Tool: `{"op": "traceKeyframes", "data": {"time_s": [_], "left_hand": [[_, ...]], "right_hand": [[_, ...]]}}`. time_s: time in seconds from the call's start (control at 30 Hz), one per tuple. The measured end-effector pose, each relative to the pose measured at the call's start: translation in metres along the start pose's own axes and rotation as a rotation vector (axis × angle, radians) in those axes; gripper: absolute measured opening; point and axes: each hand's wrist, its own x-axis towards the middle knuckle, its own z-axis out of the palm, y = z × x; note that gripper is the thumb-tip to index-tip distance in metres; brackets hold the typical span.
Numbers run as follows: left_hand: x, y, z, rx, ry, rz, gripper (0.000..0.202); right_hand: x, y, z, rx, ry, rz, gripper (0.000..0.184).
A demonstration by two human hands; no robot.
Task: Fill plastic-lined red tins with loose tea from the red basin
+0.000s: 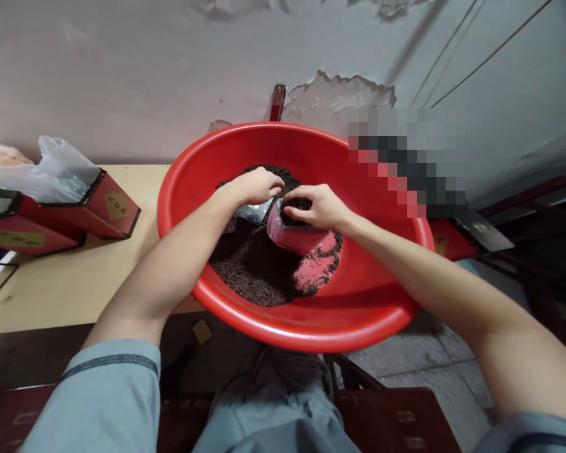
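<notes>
A large red plastic basin [368, 302] sits in front of me with a heap of dark loose tea leaves [255, 270] inside. My left hand [252, 187] is curled over the leaves and pinches a small silver foil pouch [255, 212]. My right hand [318, 207] grips the rim of a small red scoop-like cup [297, 238] filled with leaves, close beside the pouch's mouth. Both hands meet near the middle of the basin.
Red boxes [99, 211] lined with clear plastic bags [51, 170] lie on the wooden table [75, 283] at left. A peeling wall rises behind. Another red box [448, 239] lies right of the basin. Dark red furniture [396, 418] stands below.
</notes>
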Motion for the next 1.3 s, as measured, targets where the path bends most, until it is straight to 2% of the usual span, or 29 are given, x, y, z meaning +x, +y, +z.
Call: {"op": "traceKeyframes", "data": {"time_s": [0.1,0.2,0.27,0.33,0.43,0.53,0.6,0.7,0.8,0.9,1.03,1.1,1.17,1.23,1.27,1.3], "left_hand": [[0.007,0.003,0.014,-0.042,0.034,0.075,0.039],[0.010,0.008,0.020,-0.115,0.012,0.131,0.039],[0.009,0.014,0.019,-0.151,-0.011,0.143,0.040],[0.008,0.019,0.017,-0.168,-0.015,0.149,0.040],[0.006,0.024,0.015,-0.146,-0.019,0.147,0.038],[0.007,0.024,0.016,-0.088,-0.023,0.109,0.038],[0.008,0.023,0.016,-0.042,-0.032,0.076,0.038],[0.007,0.024,0.015,0.030,-0.058,0.022,0.039],[0.005,0.024,0.011,0.057,-0.051,-0.026,0.040],[0.004,0.020,0.010,0.039,-0.032,-0.053,0.041],[0.006,0.007,0.011,-0.008,0.052,-0.085,0.042],[0.007,0.000,0.011,-0.040,0.107,-0.081,0.041],[0.006,-0.003,0.010,-0.066,0.139,-0.082,0.040],[0.003,-0.004,0.006,-0.076,0.146,-0.114,0.040],[0.001,-0.003,0.004,-0.079,0.144,-0.136,0.040],[0.000,-0.002,0.002,-0.082,0.140,-0.155,0.040]], "right_hand": [[-0.001,0.015,0.006,-0.160,-0.242,0.027,0.027],[0.001,0.025,0.016,-0.189,-0.477,0.022,0.022],[0.003,0.029,0.025,-0.146,-0.584,0.010,0.023],[0.004,0.032,0.034,-0.122,-0.625,0.029,0.021],[0.004,0.031,0.037,-0.155,-0.612,0.047,0.019],[0.002,0.025,0.023,-0.210,-0.567,-0.018,0.022],[0.002,0.020,0.009,-0.309,-0.492,-0.013,0.023],[0.005,0.011,-0.004,-0.520,-0.316,0.087,0.019],[0.006,0.003,-0.007,-0.640,-0.224,0.140,0.044],[0.002,-0.002,-0.009,-0.652,-0.237,0.122,0.055],[-0.011,-0.005,-0.018,-0.596,-0.338,-0.079,0.051],[-0.018,-0.010,-0.022,-0.575,-0.337,-0.124,0.050],[-0.025,-0.020,-0.016,-0.506,-0.293,-0.122,0.051],[-0.034,-0.030,0.004,-0.332,-0.304,-0.161,0.053],[-0.039,-0.034,0.018,-0.212,-0.346,-0.200,0.054],[-0.045,-0.036,0.035,-0.094,-0.443,-0.231,0.055]]}}
